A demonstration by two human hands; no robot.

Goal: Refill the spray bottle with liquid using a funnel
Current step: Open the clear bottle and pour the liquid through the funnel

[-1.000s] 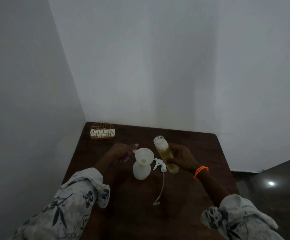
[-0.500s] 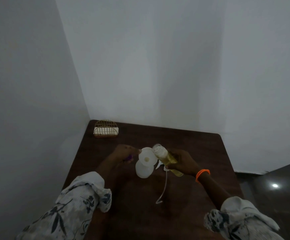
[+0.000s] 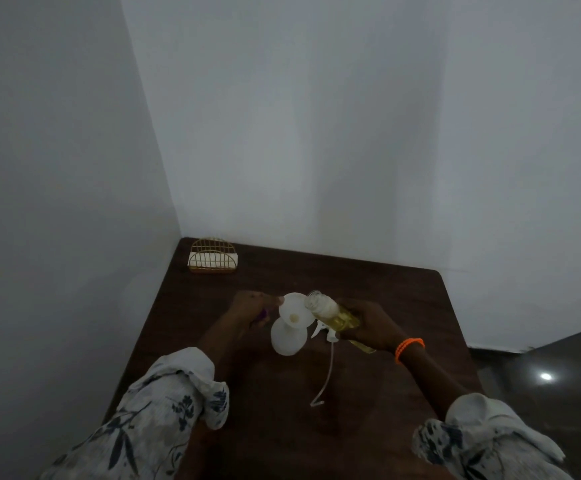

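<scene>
Right hand grip, closed on the supply bottle, has tipped it further, mouth now over the funnel. Left hand grip pinches the funnel rim. Pouring appears imminent.

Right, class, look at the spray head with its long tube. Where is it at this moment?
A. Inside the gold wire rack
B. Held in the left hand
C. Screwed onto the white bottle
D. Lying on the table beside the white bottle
D: the spray head lies on the table with its tube trailing toward the camera, just right of the white bottle, whose neck holds the funnel instead.
</scene>
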